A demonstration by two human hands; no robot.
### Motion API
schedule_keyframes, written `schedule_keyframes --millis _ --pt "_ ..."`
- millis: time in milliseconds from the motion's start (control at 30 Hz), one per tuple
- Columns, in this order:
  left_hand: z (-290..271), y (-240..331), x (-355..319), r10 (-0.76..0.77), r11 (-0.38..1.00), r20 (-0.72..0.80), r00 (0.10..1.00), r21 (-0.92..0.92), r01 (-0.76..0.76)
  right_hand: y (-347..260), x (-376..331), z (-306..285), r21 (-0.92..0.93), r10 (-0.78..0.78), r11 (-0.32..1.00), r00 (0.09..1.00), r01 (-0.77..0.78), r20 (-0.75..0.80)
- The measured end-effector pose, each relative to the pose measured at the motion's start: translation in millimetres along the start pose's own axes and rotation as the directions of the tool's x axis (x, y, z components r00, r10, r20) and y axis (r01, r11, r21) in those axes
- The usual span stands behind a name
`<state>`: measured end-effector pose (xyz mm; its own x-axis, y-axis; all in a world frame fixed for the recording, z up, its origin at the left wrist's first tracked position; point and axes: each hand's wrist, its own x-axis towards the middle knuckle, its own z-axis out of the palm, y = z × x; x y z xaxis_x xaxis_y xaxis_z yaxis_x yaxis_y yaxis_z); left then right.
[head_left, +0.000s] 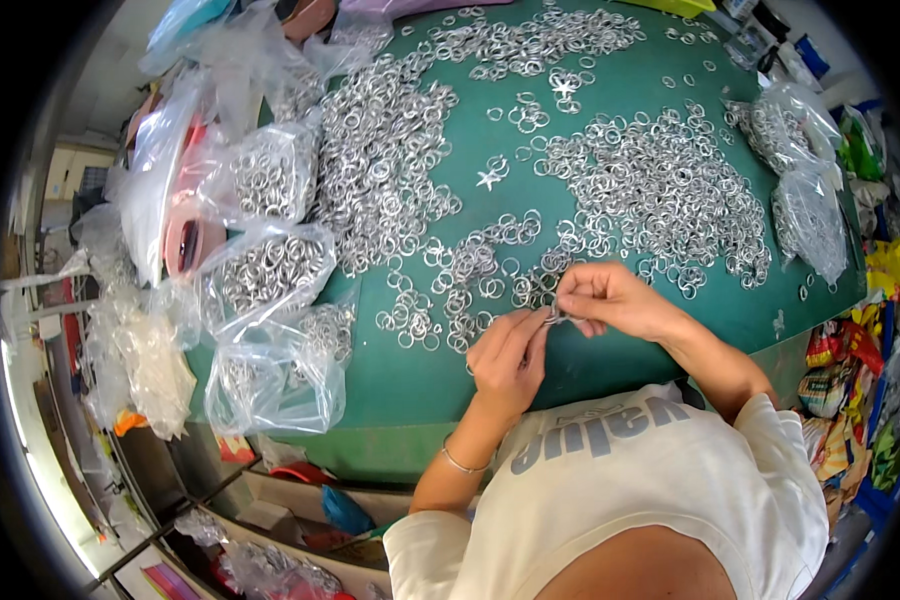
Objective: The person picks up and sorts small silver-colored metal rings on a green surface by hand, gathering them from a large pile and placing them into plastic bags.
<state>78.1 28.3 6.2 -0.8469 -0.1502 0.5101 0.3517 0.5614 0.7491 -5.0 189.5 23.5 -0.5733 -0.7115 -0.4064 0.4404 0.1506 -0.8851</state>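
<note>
My left hand point(510, 352) and my right hand point(610, 298) meet above the near edge of a green table point(410, 385). Together their fingertips pinch a small silver metal piece point(556, 316), which looks like a ring joined to a little charm; its exact shape is too small to tell. Loose silver rings point(660, 190) lie in big heaps just beyond my hands. A smaller scatter of rings point(450, 290) sits right by my left hand. Two silver star-shaped charms point(490, 178) lie among the rings further back.
Clear plastic bags of rings point(265, 270) crowd the table's left side, with more bags point(805, 200) at the right edge. Pink tape rolls point(185, 240) sit in a bag at the left. Colourful packets point(850, 380) pile up beside the table on the right.
</note>
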Motion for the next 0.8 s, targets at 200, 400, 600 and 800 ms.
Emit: schedule_keyframes --millis 200,400,600,800 --pt "-16.0 -22.6 22.7 -0.378 0.926 0.178 0.908 0.081 0.37 -11.8 12.5 -52.7 -0.842 -0.629 0.519 0.733 0.145 -0.261" --pt "-13.0 -19.0 72.4 -0.275 0.951 0.317 0.908 0.228 0.209 5.9 56.6 -90.1 -0.972 -0.598 0.04 0.773 -0.232 -0.21" --pt "32.9 -60.7 143.2 -0.09 0.947 0.346 0.934 0.319 -0.027 -12.5 19.8 -58.6 -0.945 -0.48 0.079 0.843 0.318 0.243" --pt "89.9 -103.2 181.9 -0.106 0.948 0.457 0.883 0.315 -0.05 -46.5 74.6 -124.1 -0.887 -0.666 0.44 0.713 0.138 -0.22"
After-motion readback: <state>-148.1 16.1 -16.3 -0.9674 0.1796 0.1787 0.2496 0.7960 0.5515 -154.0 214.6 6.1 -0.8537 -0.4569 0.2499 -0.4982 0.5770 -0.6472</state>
